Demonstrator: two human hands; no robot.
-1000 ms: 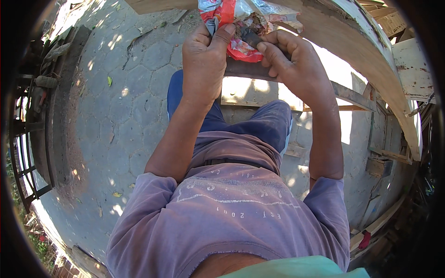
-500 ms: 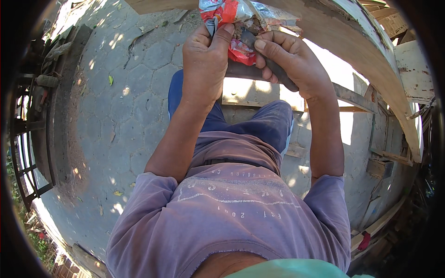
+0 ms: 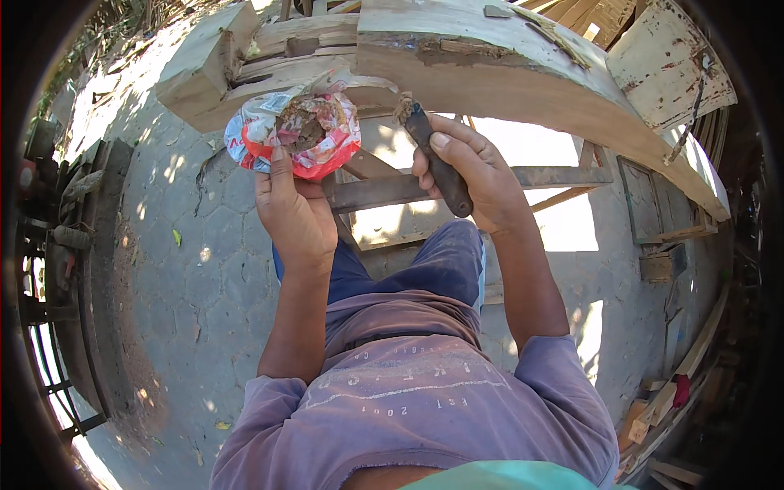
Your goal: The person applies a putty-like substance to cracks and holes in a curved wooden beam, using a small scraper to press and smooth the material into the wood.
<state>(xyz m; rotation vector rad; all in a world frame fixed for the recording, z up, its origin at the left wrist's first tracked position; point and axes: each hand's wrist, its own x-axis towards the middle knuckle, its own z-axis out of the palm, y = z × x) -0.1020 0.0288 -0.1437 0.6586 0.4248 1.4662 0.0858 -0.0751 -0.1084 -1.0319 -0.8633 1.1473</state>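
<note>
Bag [image 3: 331, 162] of crumpled red-and-white plastic gapes at 11 o'clock in the view, brown matter [image 3: 304, 132] inside; the left hand [image 3: 296, 214] pinches its edge at about 7 o'clock. Toward 1 o'clock, apart from the left, the right hand [image 3: 482, 173] grips a dark-handled tool [image 3: 442, 170] whose brown-caked tip points to 11 o'clock. Beyond both, a pale wooden beam [image 3: 523, 90] curves from 12 toward 3 o'clock.
</note>
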